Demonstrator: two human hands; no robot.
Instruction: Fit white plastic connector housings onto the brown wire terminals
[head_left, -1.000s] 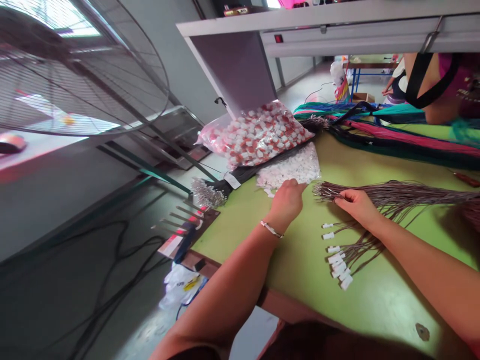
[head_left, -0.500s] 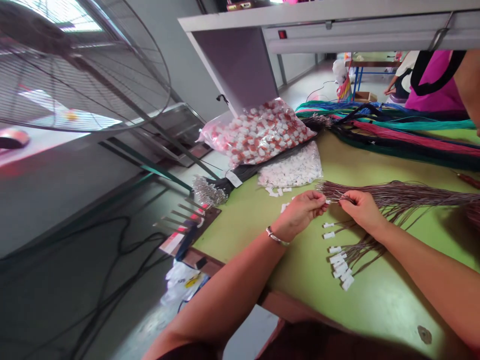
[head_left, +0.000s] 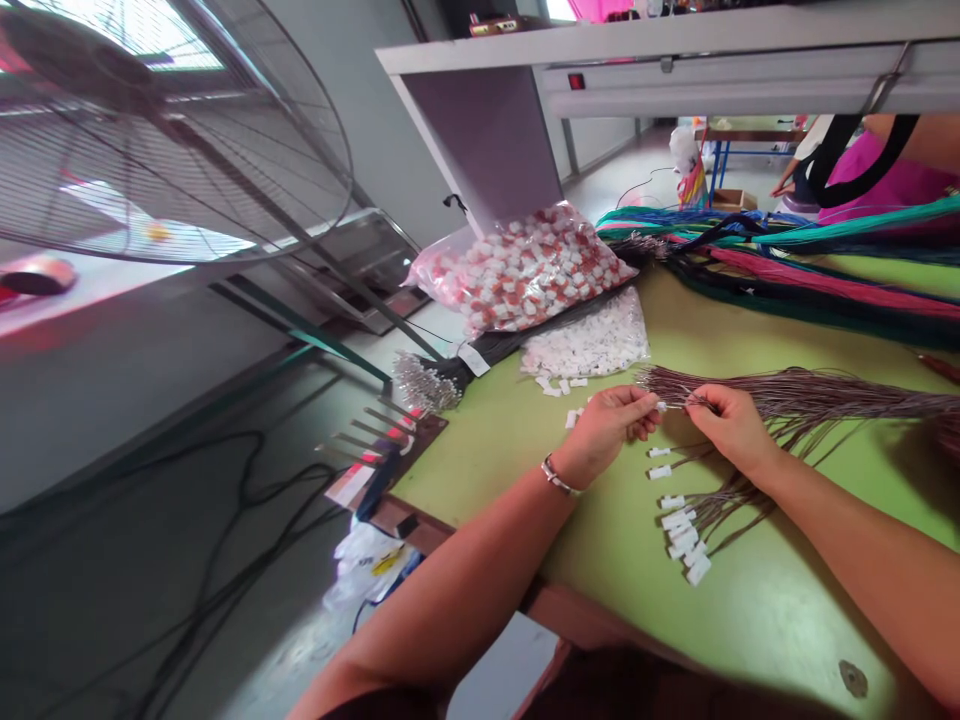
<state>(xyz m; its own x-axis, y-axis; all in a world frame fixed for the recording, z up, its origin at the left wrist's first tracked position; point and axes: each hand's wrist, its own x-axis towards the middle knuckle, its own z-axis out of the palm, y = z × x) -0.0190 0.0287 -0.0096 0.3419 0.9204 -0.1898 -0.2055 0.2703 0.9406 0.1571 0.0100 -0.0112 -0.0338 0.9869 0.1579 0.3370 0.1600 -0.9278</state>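
My left hand [head_left: 616, 420] is closed, thumb and forefinger pinching a small white connector housing [head_left: 661, 406]. Just to its right, my right hand [head_left: 724, 418] grips thin brown wires [head_left: 697, 399], their ends pointing at the connector. Whether a wire sits inside the housing is too small to tell. Behind both hands a bundle of brown wires [head_left: 832, 388] lies across the table. Nearer me are several wires with white connectors [head_left: 681, 540] on their ends. Loose white connectors [head_left: 561, 386] lie beyond my left hand, by a clear bag of white pieces [head_left: 589, 335].
A larger bag of white and orange-brown pieces [head_left: 532, 265] rests on a black wire bundle [head_left: 495, 350]. Metal prongs [head_left: 367, 435] stand at the green table's [head_left: 480, 460] left corner. Coloured wires [head_left: 817, 270] stretch along the back, near another person [head_left: 862, 175]. A large fan [head_left: 172, 130] stands left.
The whole view has shifted slightly. My hands keep nearly the same pose, the connector and wire ends still close together. At the back right, the person and the green wires have moved.
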